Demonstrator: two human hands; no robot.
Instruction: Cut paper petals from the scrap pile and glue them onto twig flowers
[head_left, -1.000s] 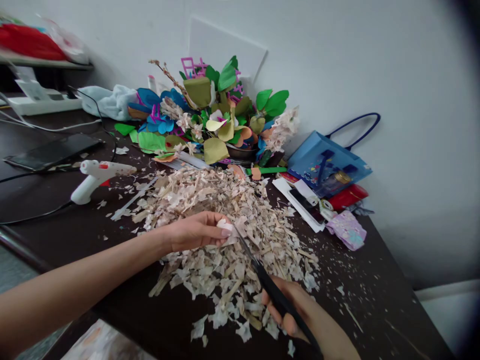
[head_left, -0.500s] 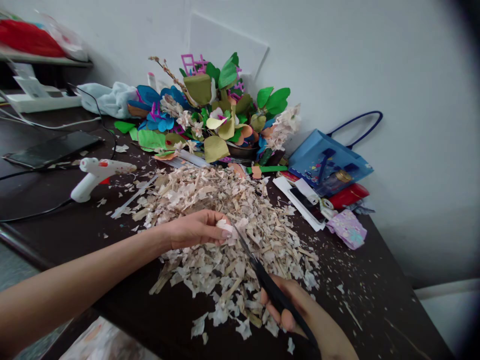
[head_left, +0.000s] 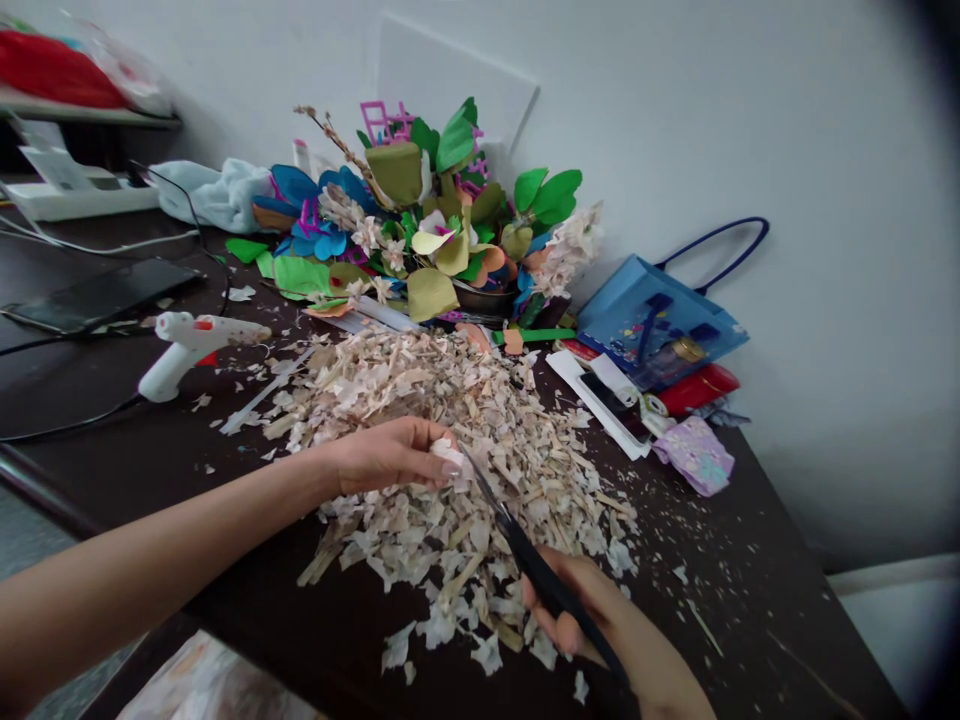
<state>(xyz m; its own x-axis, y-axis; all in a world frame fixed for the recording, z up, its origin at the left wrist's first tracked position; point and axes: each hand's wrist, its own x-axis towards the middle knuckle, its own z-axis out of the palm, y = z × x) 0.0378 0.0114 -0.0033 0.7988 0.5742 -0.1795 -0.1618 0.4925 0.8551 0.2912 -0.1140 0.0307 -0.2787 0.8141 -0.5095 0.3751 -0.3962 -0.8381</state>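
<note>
A dark counter [head_left: 757,560] stands against a plain white wall [head_left: 750,120]. A shelf [head_left: 90,122] sits far left, under soft even light.

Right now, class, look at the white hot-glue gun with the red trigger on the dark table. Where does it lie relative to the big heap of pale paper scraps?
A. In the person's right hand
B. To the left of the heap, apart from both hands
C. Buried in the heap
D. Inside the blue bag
B: the white hot-glue gun lies on the dark table left of the heap of pale paper scraps; the right hand holds black scissors instead.
</note>
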